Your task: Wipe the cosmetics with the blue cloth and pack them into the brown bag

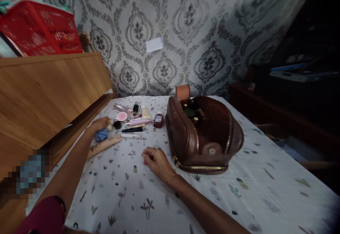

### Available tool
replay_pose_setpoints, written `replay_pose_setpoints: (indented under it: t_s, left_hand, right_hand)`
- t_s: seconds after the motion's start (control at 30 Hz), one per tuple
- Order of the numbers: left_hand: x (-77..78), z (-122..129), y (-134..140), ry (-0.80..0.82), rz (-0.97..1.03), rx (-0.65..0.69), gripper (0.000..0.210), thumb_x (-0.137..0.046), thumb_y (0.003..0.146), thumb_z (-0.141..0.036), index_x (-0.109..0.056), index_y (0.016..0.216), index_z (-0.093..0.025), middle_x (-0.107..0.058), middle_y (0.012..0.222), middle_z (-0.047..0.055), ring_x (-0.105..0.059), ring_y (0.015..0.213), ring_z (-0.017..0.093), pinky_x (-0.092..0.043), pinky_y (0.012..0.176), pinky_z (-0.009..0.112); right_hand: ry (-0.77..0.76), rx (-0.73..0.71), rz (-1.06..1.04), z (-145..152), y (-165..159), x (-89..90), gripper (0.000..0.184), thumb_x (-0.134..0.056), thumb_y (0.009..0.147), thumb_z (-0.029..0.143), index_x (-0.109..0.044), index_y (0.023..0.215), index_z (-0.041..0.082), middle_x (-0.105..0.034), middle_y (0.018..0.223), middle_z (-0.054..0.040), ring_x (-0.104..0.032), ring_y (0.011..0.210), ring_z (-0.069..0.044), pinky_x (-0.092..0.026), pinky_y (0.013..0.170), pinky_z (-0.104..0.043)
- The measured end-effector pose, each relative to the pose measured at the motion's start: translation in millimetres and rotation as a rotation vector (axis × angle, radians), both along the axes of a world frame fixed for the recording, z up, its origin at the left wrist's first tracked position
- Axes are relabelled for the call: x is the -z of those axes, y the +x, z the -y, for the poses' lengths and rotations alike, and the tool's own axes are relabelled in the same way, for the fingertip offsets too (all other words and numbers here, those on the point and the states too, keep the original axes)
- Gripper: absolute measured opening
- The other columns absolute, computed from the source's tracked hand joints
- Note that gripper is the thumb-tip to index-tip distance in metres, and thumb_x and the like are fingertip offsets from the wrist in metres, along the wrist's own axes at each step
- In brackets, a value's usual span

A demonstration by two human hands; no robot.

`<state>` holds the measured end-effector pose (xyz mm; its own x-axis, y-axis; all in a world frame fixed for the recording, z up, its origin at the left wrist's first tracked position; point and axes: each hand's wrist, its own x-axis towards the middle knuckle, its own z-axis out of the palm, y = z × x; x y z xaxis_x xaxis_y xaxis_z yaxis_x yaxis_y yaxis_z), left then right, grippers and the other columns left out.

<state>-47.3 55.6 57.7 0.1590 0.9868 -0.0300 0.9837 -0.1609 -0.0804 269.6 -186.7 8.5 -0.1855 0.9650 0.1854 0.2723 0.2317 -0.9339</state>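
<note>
My left hand (101, 123) reaches to the far left of the cosmetics, fingers closed at a small pale, rounded item (109, 126); what they hold is partly hidden. Under that hand lies a crumpled blue cloth (101, 135), with a long beige pouch or tube (105, 146) just in front. My right hand (158, 162) rests on the patterned sheet, fingers loosely curled, with nothing seen in them. Right of it stands a brown leather bag (183, 138), unzipped, dark items inside. Between hands and wall lie a pink round compact (122, 116), a dark red bottle (158, 120) and a black pen-like tube (132, 129).
Also among the cosmetics are a cream tube (145, 112), a black-capped bottle (136, 107) and a white tube (130, 136). A wooden panel (58, 81) edges the left side, topped by a red basket (42, 27). Dark furniture (247, 96) stands at right.
</note>
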Motion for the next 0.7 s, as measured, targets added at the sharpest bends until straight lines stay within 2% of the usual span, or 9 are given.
replay_pose_setpoints:
  t_s: [0.13, 0.23, 0.7]
  left_hand:
    - [3.1, -2.9, -8.3, 0.004, 0.053, -0.022, 0.038, -0.053, 0.087, -0.05, -0.057, 0.115, -0.023, -0.07, 0.099, 0.005, -0.064, 0.091, 0.023, -0.047, 0.077, 0.032]
    - [6.4, -4.7, -11.2, 0.02, 0.09, -0.028, 0.039, -0.053, 0.083, -0.049, -0.056, 0.113, -0.024, -0.071, 0.095, 0.004, -0.064, 0.088, 0.024, -0.045, 0.074, 0.03]
    - [11.5, 10.8, -28.7, 0.102, 0.161, -0.036, 0.035, -0.047, 0.081, -0.044, -0.06, 0.102, -0.02, -0.069, 0.103, 0.008, -0.061, 0.1, 0.025, -0.045, 0.083, 0.032]
  right_hand:
    - [0.008, -0.004, -0.001, 0.2, -0.2, -0.9, 0.016, -0.051, 0.086, 0.018, -0.06, 0.072, 0.017, -0.061, 0.059, 0.0012, -0.051, 0.054, -0.011, -0.033, 0.055, -0.022]
    - [0.011, -0.006, 0.001, 0.6, -0.3, -1.0, 0.017, -0.052, 0.086, 0.018, -0.06, 0.072, 0.018, -0.061, 0.059, 0.0015, -0.05, 0.054, -0.011, -0.033, 0.055, -0.022]
    - [0.018, 0.007, 0.003, -0.5, 0.0, 3.1, 0.017, -0.051, 0.086, 0.016, -0.061, 0.072, 0.017, -0.062, 0.06, 0.0017, -0.052, 0.055, -0.011, -0.034, 0.056, -0.021]
